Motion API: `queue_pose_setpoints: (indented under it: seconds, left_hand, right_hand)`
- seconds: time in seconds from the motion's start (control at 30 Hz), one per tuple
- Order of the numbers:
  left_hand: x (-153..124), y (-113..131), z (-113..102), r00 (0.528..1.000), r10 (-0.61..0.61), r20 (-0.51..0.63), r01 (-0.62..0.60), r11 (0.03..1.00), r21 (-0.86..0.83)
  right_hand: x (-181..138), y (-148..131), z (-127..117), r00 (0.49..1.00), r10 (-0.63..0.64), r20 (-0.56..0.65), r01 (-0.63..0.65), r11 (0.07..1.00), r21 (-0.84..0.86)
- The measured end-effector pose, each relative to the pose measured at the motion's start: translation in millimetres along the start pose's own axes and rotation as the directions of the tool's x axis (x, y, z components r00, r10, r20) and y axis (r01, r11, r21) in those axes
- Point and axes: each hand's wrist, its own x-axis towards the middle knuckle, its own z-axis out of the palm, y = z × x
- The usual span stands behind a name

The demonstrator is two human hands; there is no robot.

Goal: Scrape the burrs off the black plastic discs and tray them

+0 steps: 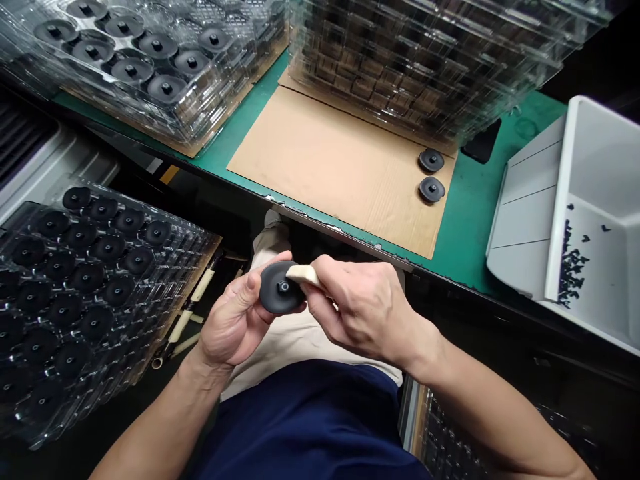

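My left hand [240, 313] is closed around the edge of a round black plastic disc [274, 293], which has a small raised hub at its middle. My right hand [360, 303] pinches a cream-coloured, flat curved piece [301, 272], perhaps a cloth or pad; its kind is unclear. That piece's tip meets the disc's face beside the hub. Both hands are above my lap, in front of the table edge. Two similar black discs, an upper one [431, 160] and a lower one [431, 190], lie on the cardboard sheet [320, 153].
Clear plastic trays of black discs stand at the back left [190, 113] and lower left [150, 287]. Another tall tray stack [400, 73] rises behind the cardboard. A grey bin [525, 200] with small black scraps sits at the right, near a dark flat object [483, 141] on the green table.
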Motion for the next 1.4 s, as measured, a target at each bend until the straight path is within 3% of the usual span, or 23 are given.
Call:
queue_pose_setpoints:
  seconds: [0.4, 0.7, 0.83, 0.97, 1.03, 1.4]
  left_hand:
    - [4, -2, -12, 0.977, -0.178, 0.116, 0.173, 0.983, 0.058]
    - [3, -5, -9, 0.966, -0.232, 0.114, 0.229, 0.973, 0.037]
    - [3, -5, -4, 0.977, -0.177, 0.116, 0.175, 0.984, 0.027]
    - [4, -3, 5, 0.999, -0.018, 0.048, 0.015, 0.998, 0.058]
    - [4, -1, 10, 0.999, 0.051, 0.011, -0.051, 0.996, 0.079]
    - [4, -3, 16, 0.985, 0.168, -0.025, -0.163, 0.978, 0.129]
  right_hand:
    - [5, 0, -5, 0.987, -0.118, 0.104, 0.127, 0.988, -0.085]
    - [10, -3, -12, 0.981, -0.150, 0.126, 0.162, 0.983, -0.091]
    - [9, 3, -16, 0.991, -0.115, 0.072, 0.116, 0.993, -0.009]
    - [6, 4, -20, 0.994, 0.084, -0.070, -0.070, 0.980, 0.184]
    - [4, 1, -19, 0.987, 0.142, -0.076, -0.119, 0.960, 0.254]
    - [-4, -13, 8, 0.994, 0.108, -0.018, -0.095, 0.930, 0.354]
